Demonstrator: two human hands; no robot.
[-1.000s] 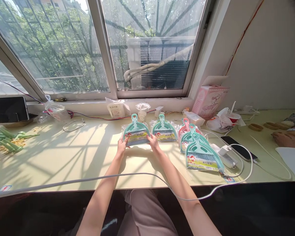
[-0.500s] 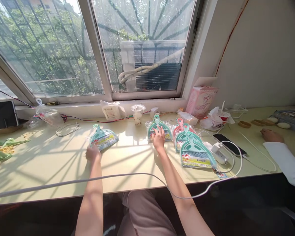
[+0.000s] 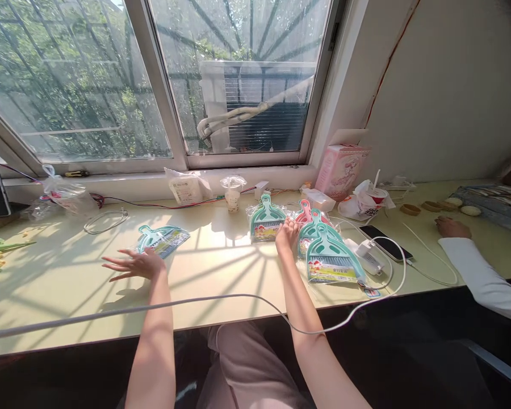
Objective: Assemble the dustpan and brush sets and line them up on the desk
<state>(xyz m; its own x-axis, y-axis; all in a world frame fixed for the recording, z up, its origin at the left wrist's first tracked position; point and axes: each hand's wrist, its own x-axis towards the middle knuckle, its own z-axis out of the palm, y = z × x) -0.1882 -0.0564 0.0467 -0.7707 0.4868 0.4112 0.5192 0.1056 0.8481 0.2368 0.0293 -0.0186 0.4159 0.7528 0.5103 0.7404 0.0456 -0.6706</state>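
Note:
My left hand [image 3: 138,263] is open with its fingers spread, just in front of a teal dustpan-and-brush set [image 3: 170,241] in clear wrapping that lies slanted on the table. My right hand [image 3: 287,234] has its fingers drawn together between a second wrapped teal dustpan set [image 3: 266,216] and a pink dustpan set [image 3: 305,209]. What its fingertips grip is hidden. Close to its right, two more teal dustpan sets overlap, the rear one [image 3: 315,222] partly covered by the front one [image 3: 333,262]. Printed cards show through their wrapping.
A grey cable [image 3: 196,297] crosses in front of both forearms. A phone [image 3: 385,243] and white chargers [image 3: 369,258] lie right of the dustpans. A lidded cup [image 3: 233,199] and a pink box [image 3: 343,170] stand behind. Another person's hand [image 3: 453,228] rests far right.
My left hand has let go of the left dustpan set, moved left and spread its fingers. My right hand has shifted from the middle teal set toward the pink one. The camera view has turned slightly.

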